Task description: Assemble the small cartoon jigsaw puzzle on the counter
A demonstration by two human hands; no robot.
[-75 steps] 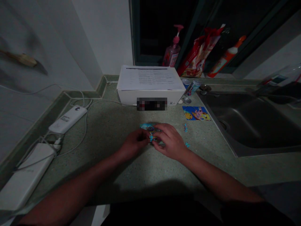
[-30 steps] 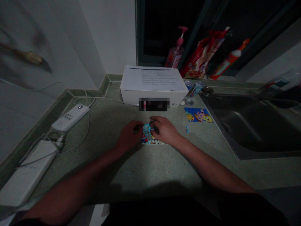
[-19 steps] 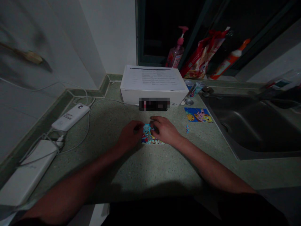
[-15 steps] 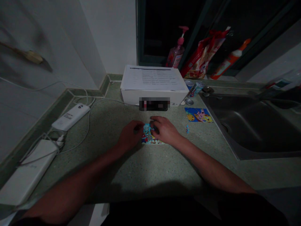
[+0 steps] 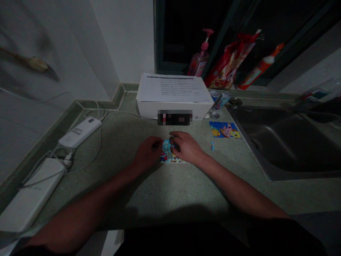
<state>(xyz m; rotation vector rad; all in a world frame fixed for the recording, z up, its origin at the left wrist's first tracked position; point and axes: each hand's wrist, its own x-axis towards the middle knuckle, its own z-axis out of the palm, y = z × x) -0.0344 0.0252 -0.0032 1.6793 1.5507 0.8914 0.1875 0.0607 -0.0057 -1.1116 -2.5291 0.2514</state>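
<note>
- The speckled green stone bench (image 5: 170,193) runs along a white wall (image 5: 125,39) and carries everything here.
- A steel sink (image 5: 285,142) is set into the bench on the right.
- A white cardboard box (image 5: 173,108) stands at the back of the bench, with printed paper sheets (image 5: 173,89) lying on top and a blurred patch across its front.
- Behind the box, on a dark window ledge, stand a red-and-white bag (image 5: 230,64), a pink pump bottle (image 5: 201,58) and an orange-capped bottle (image 5: 259,67).
- Two white power banks (image 5: 80,132) lie along the left edge of the bench, joined by a tangle of white cable (image 5: 100,135).
- A drinks can (image 5: 221,100) lies tilted just beside the box's right corner.
- A cartoon picture card (image 5: 225,129) lies flat near the sink's edge.
- The left hand (image 5: 146,153) is curled, its fingers down on the left side of the puzzle; whether it has hold of a piece cannot be told.
- The right hand (image 5: 186,147) is also curled, its fingers resting on the puzzle's upper right; any grip is hidden too.
- The small jigsaw puzzle (image 5: 170,158) lies flat on the bench between the hands, in front of the box, partly covered by the fingers.
- One loose blue puzzle piece (image 5: 212,145) lies on the bench to the right, just below the card.
</note>
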